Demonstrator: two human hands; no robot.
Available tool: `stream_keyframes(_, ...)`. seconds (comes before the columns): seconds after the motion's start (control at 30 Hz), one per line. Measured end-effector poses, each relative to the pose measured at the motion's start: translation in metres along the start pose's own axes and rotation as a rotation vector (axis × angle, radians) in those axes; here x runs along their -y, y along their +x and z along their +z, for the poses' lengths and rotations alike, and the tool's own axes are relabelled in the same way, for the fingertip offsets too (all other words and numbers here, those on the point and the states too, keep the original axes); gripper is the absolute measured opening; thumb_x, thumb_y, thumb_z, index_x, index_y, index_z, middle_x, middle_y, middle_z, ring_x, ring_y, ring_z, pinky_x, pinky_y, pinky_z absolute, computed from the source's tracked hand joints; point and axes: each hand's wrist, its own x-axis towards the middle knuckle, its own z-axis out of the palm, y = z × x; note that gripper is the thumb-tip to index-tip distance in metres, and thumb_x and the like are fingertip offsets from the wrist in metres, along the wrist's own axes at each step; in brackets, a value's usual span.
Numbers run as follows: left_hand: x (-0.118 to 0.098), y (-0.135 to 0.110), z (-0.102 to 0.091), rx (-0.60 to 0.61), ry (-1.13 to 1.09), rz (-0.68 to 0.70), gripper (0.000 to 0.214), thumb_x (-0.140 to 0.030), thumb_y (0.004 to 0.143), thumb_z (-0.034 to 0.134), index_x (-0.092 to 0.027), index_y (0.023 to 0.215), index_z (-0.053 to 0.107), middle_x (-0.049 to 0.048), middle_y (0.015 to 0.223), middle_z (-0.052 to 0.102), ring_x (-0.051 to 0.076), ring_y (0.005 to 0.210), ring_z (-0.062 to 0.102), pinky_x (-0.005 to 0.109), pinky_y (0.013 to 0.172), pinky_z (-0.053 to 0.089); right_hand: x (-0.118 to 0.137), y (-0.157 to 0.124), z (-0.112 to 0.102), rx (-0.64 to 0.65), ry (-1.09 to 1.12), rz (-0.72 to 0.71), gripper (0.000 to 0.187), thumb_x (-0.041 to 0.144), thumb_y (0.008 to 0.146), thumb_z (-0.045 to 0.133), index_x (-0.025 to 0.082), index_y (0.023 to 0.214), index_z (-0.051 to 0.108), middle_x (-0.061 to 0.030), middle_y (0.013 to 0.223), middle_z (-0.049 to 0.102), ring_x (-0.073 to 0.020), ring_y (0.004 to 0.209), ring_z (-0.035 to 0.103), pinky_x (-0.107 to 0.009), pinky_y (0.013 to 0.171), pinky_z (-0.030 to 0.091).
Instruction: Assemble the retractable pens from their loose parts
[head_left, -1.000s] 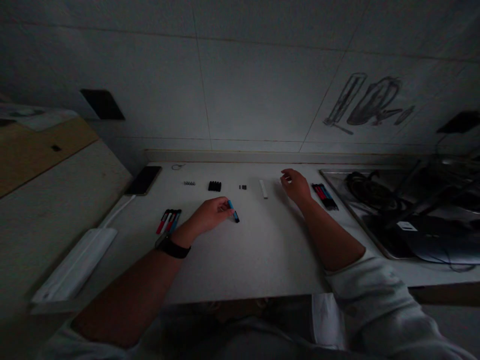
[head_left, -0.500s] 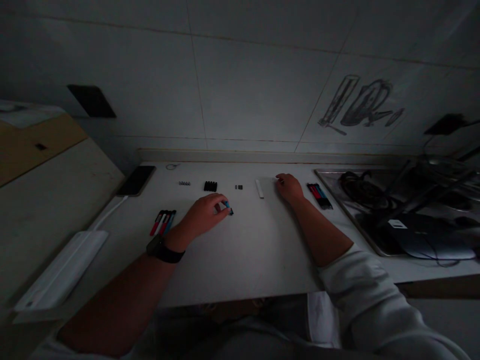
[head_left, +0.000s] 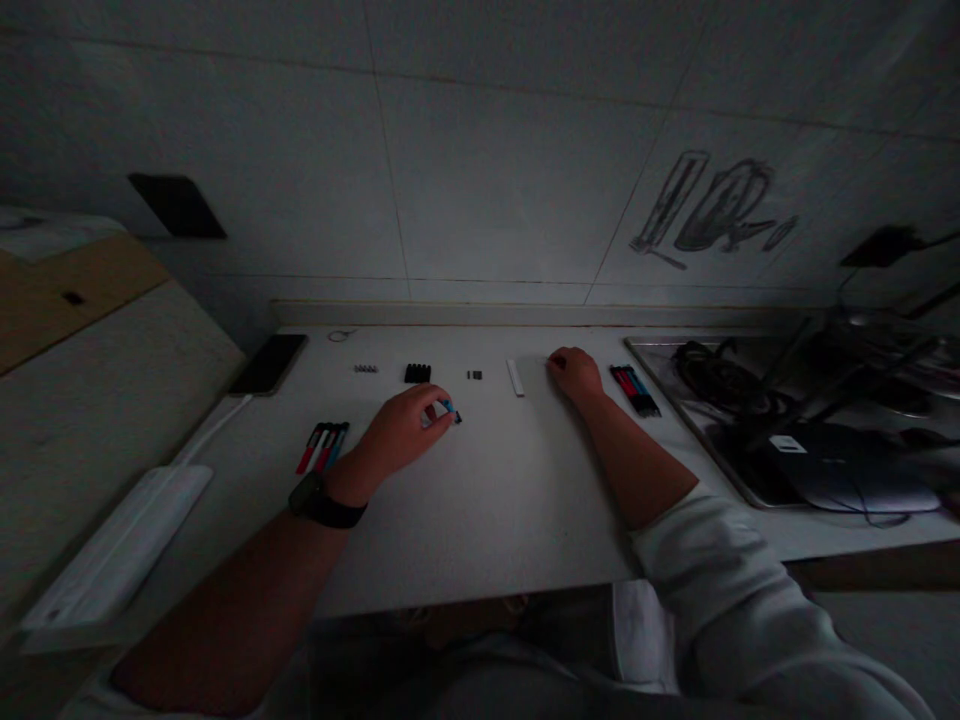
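Note:
My left hand (head_left: 405, 425) rests on the white counter (head_left: 495, 500) with its fingers pinched on a small blue pen (head_left: 451, 409), whose tip pokes out to the right. A black watch sits on that wrist. My right hand (head_left: 574, 371) lies curled on the counter farther back, between a short white stick (head_left: 515, 377) and a bundle of red, blue and black pens (head_left: 634, 389). What its fingers hold, if anything, is hidden. A second bundle of coloured pens (head_left: 322, 446) lies left of my left hand.
Along the back lie a row of small grey bits (head_left: 366, 368), a black ridged block (head_left: 418, 373) and a tiny black piece (head_left: 475, 375). A dark phone (head_left: 268, 363) with a white cable sits at far left. A sink (head_left: 780, 420) with cables fills the right.
My left hand has drawn the blue pen further into its fingers, so less of it shows. My right hand has curled shut and settled on the counter. The view shifted slightly.

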Motion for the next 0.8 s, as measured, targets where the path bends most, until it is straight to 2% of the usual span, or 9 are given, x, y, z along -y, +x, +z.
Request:
stream_keyframes(0.13, 0.000, 0.000, 0.000, -0.011, 0.014, 0.008, 0.012, -0.026, 0.092, 0.065, -0.021, 0.103, 0.067, 0.0045, 0.096, 0.069, 0.016, 0.075, 0.064, 0.029, 0.068, 0.050, 0.002, -0.001, -0.004, -0.024, 0.032, 0.034, 0.018, 0.021, 0.089, 0.060, 0.018, 0.099, 0.075, -0.0118, 0.102, 0.074, -0.0233, 0.094, 0.065, -0.035, 0.089, 0.049)
stream_keyframes(0.27, -0.001, 0.000, -0.001, -0.020, 0.004, -0.013, 0.009, -0.025, 0.092, 0.065, -0.021, 0.100, 0.066, 0.0038, 0.094, 0.072, 0.016, 0.076, 0.065, 0.028, 0.068, 0.050, 0.007, -0.004, -0.015, -0.124, 0.171, 0.122, 0.016, 0.026, 0.091, 0.059, 0.021, 0.101, 0.071, -0.0105, 0.097, 0.077, -0.0244, 0.088, 0.068, -0.035, 0.082, 0.050)
stream_keyframes(0.37, -0.002, -0.001, -0.002, -0.025, 0.017, -0.020, 0.009, -0.025, 0.092, 0.065, -0.021, 0.101, 0.066, 0.0035, 0.092, 0.072, 0.016, 0.076, 0.066, 0.029, 0.069, 0.051, 0.017, -0.009, -0.026, -0.185, 0.285, 0.110, 0.015, 0.030, 0.091, 0.061, 0.021, 0.101, 0.067, -0.0101, 0.093, 0.076, -0.0249, 0.086, 0.069, -0.036, 0.080, 0.051)
stream_keyframes(0.53, -0.003, -0.001, -0.002, -0.016, 0.023, 0.013, 0.011, -0.027, 0.094, 0.065, -0.021, 0.104, 0.067, 0.0041, 0.096, 0.073, 0.017, 0.081, 0.067, 0.031, 0.076, 0.052, 0.053, -0.026, -0.037, -0.166, 0.477, -0.060, 0.018, 0.037, 0.091, 0.060, 0.022, 0.098, 0.066, -0.0074, 0.088, 0.073, -0.0217, 0.079, 0.068, -0.035, 0.075, 0.053)
stream_keyframes(0.67, -0.005, 0.000, -0.002, 0.013, 0.021, 0.025, 0.011, -0.026, 0.094, 0.066, -0.022, 0.104, 0.069, 0.0047, 0.099, 0.074, 0.018, 0.084, 0.068, 0.032, 0.079, 0.053, 0.091, -0.048, -0.045, -0.089, 0.567, -0.299, 0.019, 0.037, 0.093, 0.060, 0.022, 0.099, 0.071, -0.0079, 0.094, 0.073, -0.0206, 0.081, 0.068, -0.034, 0.074, 0.056)
stream_keyframes(0.8, -0.005, 0.000, -0.002, 0.030, 0.039, 0.061, 0.012, -0.026, 0.094, 0.068, -0.022, 0.106, 0.069, 0.0047, 0.101, 0.074, 0.019, 0.089, 0.068, 0.034, 0.083, 0.053, 0.123, -0.071, -0.051, 0.041, 0.617, -0.468, 0.018, 0.034, 0.097, 0.060, 0.023, 0.099, 0.074, -0.0072, 0.097, 0.073, -0.0192, 0.083, 0.069, -0.032, 0.074, 0.057)
